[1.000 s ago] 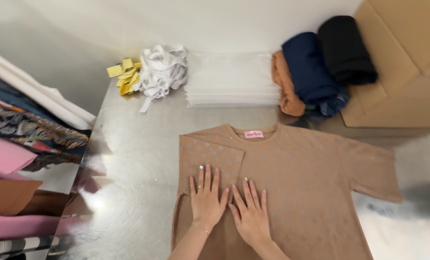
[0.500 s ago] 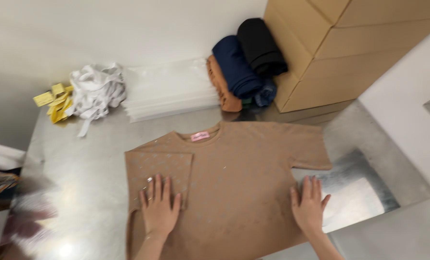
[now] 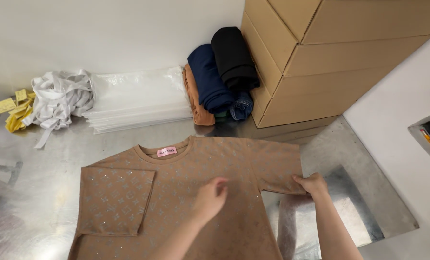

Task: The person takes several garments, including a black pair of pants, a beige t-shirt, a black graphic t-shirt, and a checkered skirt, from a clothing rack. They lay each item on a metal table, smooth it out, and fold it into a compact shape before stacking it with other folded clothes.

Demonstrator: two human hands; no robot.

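Note:
A tan patterned T-shirt (image 3: pixel 195 192) with a pink neck label lies flat on the metal table (image 3: pixel 46 159). Its left sleeve and side are folded inward over the body. My right hand (image 3: pixel 311 184) grips the hem edge of the right sleeve. My left hand (image 3: pixel 210 198) hovers over or rests on the middle of the shirt, fingers curled and a bit blurred, holding nothing that I can see.
A stack of clear plastic bags (image 3: pixel 138 101) lies at the back, with white ribbons (image 3: pixel 60 101) and yellow tags (image 3: pixel 15 108) to its left. Rolled orange, navy and black garments (image 3: pixel 219 77) lean against cardboard boxes (image 3: pixel 330 58). The table's right edge (image 3: pixel 388 192) is near.
The view swung right. My left hand moved from the folded left side to the shirt's middle. My right hand went from lying flat near the shirt's right side to gripping the right sleeve.

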